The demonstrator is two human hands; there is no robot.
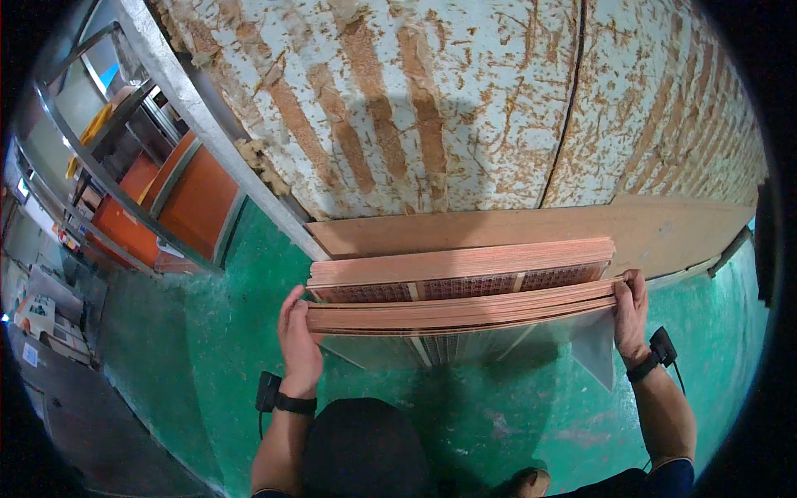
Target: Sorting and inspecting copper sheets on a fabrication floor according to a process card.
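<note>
So the front stack of thin panels (465, 315) is held on edge just in front of a rear stack (461, 264), with a gap between them where a patterned, grid-like face shows. Whether its bottom edge rests on the green floor (199, 365) can't be told from here. Judging by the layers, it'd be fairly heavy as a bundle, stiff along its length, and maybe a bit slippery since the near face looks glossy. Sheets could slide against each other and corners could get chipped, so it's best gripped at both short ends, with all the layers squeezed together.

As for the hands, neither is spread wide. The left hand (300, 344) is curled around the left end, fingers up by the top corner. The right hand (631, 314) is hooked over the right end the same way. A loose, clear-looking flap (596, 353) is seen hanging below the right end.

Further out, the rear stack is backed by a plain brown board (685, 232), with a badly scuffed white wall panel (490, 108) above it. A metal post (220, 124) is seen off to the left.
</note>
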